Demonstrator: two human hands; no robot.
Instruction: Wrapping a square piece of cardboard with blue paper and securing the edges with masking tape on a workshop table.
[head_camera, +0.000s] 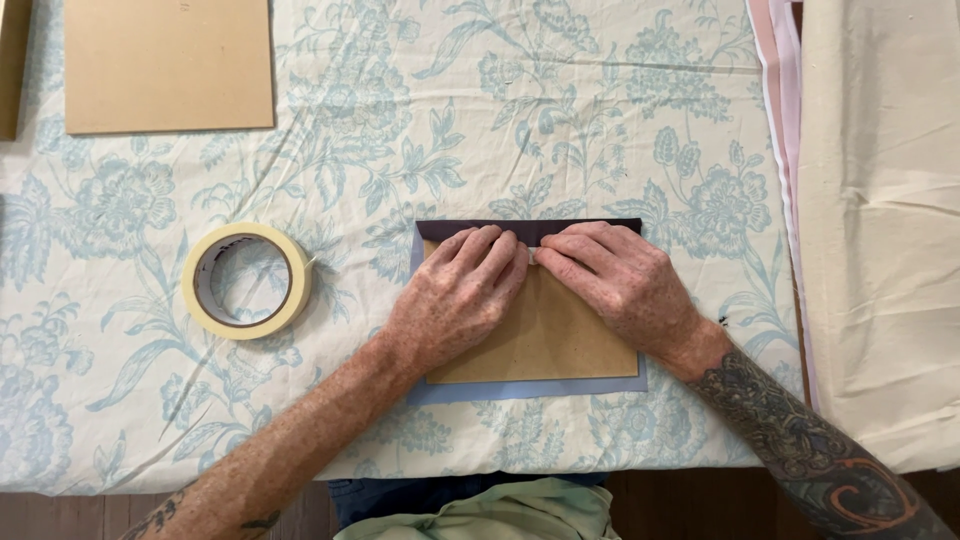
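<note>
My left hand (455, 295) and right hand (615, 285) press the dark paper's (530, 229) folded top edge over the cardboard (550, 345), grasping nothing; other edges remain unfolded.

matt brown card (545, 340), prob. cloth flap (530, 229); paper tape (247, 280)

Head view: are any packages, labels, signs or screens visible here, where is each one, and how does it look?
None of these shows; no package, label, sign or screen.
Nearest in kind, all plain:
Tape roll: left of the hands, a cream ring lying flat.
Board: under left hand and right hand, a brown rectangle on blue fabric, dark strip folded over its top.
Second board: top left, brown rectangle.
</note>
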